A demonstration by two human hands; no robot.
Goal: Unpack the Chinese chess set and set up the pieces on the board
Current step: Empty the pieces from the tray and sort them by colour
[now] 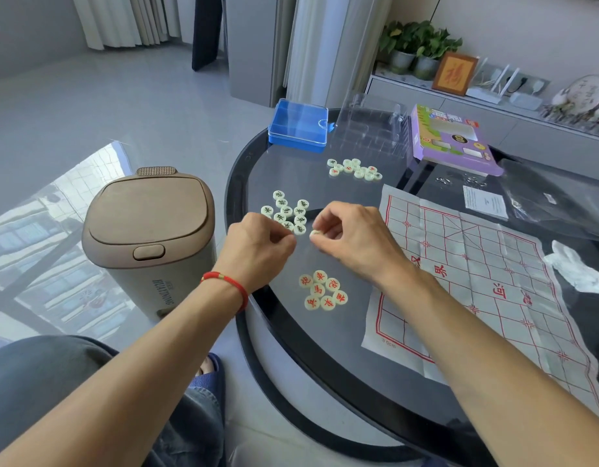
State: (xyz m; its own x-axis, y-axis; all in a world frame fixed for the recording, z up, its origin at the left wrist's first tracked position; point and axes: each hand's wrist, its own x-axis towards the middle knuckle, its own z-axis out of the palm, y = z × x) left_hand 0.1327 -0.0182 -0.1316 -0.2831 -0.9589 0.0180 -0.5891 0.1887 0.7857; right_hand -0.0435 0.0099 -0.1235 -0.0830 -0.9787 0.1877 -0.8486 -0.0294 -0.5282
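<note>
My right hand (pixel 348 237) pinches one pale piece (pixel 314 234) | my left hand (pixel 261 244) is curled, I cannot tell what it holds | both near the table's left edge (pixel 234 210), board (pixel 476 281) at right.

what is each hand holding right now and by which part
The right hand pinches one small round cream chess piece by its rim, between thumb and fingertips. The left hand has curled fingers by the green-lettered pile; whether it holds anything cannot be told.

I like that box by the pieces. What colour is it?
Blue, with a clear lid: the box, best seen in the head view.
</note>
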